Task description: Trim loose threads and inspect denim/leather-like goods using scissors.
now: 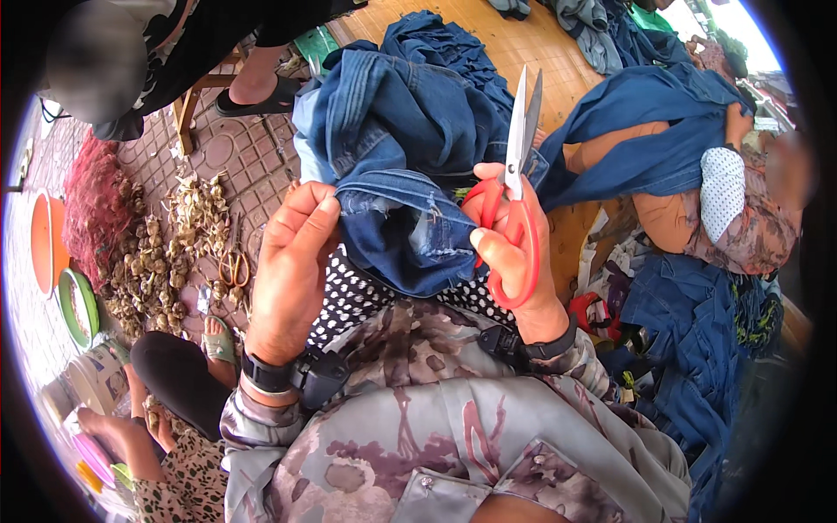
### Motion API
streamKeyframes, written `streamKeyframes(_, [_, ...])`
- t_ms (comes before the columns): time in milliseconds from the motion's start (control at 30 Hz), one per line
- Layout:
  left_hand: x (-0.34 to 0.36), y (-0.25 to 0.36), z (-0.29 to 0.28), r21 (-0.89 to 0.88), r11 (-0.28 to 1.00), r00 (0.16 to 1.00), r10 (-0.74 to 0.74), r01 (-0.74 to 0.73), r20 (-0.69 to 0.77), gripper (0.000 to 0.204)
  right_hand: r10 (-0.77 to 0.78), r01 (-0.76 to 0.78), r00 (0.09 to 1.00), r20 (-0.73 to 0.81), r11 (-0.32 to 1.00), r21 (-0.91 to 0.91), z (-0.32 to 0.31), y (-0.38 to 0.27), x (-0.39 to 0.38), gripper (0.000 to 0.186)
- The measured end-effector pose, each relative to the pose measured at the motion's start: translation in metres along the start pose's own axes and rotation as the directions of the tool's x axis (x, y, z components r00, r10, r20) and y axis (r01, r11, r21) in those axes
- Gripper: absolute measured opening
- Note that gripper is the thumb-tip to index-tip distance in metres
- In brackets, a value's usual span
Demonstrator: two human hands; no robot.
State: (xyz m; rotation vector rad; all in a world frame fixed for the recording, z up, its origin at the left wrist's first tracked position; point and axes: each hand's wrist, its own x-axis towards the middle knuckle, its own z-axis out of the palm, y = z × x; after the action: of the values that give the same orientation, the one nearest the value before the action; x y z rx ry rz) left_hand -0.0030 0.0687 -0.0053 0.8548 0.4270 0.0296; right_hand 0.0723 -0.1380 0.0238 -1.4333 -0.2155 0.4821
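My left hand (pixel 299 244) pinches the edge of a blue denim garment (pixel 397 240) lying over my lap on black-and-white dotted cloth (pixel 357 301). My right hand (pixel 532 261) grips scissors with red handles (pixel 516 218), their steel blades pointing up and slightly apart. My right thumb also rests at the denim's edge, which is stretched between the two hands and shows a paler, frayed seam. More denim (pixel 405 122) is heaped just beyond my hands.
A wooden table (pixel 475 48) bears denim. At right, another person (pixel 654 222) handles denim above a jeans pile (pixel 676 357). Others sit upper left (pixel 200 35) and lower left (pixel 170 375). Garlic (pixel 192 222), a red mesh sack (pixel 96 200) and basins (pixel 48 235) lie left.
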Motion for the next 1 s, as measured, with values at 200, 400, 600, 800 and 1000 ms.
streamKeyframes(200, [0.007, 0.002, -0.014, -0.334, 0.939, 0.991, -0.050, 0.089, 0.126, 0.014, 0.008, -0.008, 1.000, -0.003, 1.000, 0.012, 0.006, -0.005, 0.018, 0.055])
streamKeyframes(400, [0.006, 0.001, -0.011, -0.323, 0.943, 0.979, -0.010, 0.077, 0.205, 0.014, 0.032, -0.032, 0.999, 0.003, 0.999, -0.009, 0.007, -0.007, 0.027, 0.051])
streamKeyframes(600, [0.001, 0.012, 0.001, -0.251, 0.965, 0.976, -0.014, 0.070, 0.217, 0.014, 0.024, -0.029, 0.998, -0.052, 0.995, -0.099, 0.009, -0.010, 0.030, 0.051])
streamKeyframes(800, [0.003, 0.016, 0.010, -0.143, 0.989, 0.984, -0.005, 0.031, 0.181, 0.029, -0.146, 0.112, 0.985, -0.096, 0.949, -0.294, 0.011, -0.021, 0.031, 0.055])
streamKeyframes(1000, [0.005, 0.021, 0.004, -0.170, 0.984, 0.983, -0.023, 0.055, 0.184, 0.028, -0.210, 0.473, 0.866, 0.455, 0.640, -0.606, -0.003, -0.061, 0.029, 0.062])
